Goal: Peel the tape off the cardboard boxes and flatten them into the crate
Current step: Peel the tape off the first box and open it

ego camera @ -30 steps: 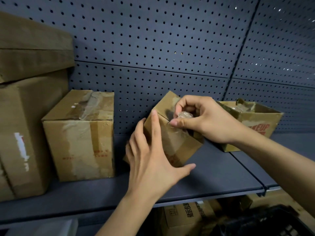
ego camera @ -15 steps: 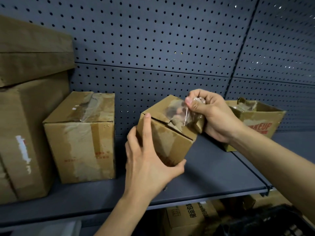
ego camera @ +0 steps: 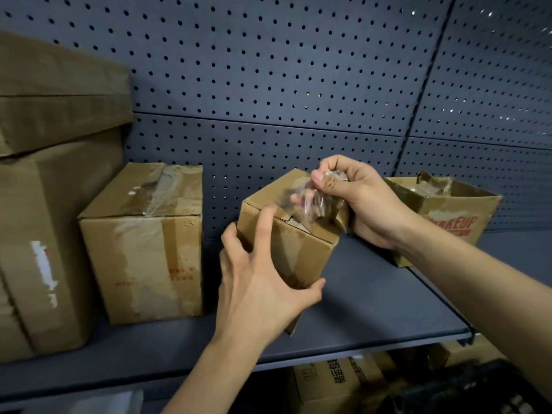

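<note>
- Right of shelf (ego camera: 373,297): open box (ego camera: 457,216) is sitting, clear scraps showing inside.
- Centre: box (ego camera: 298,252) is tilting on the shelf, clear tape (ego camera: 310,201) bunching at its top seam.
- Hands: left hand (ego camera: 260,291) is gripping box; right hand (ego camera: 358,201) is pinching tape.

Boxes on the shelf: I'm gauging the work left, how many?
5: upper box on lower box far left, taped box beside them, held box in the left hand, open box right. Others may sit off frame.
</note>
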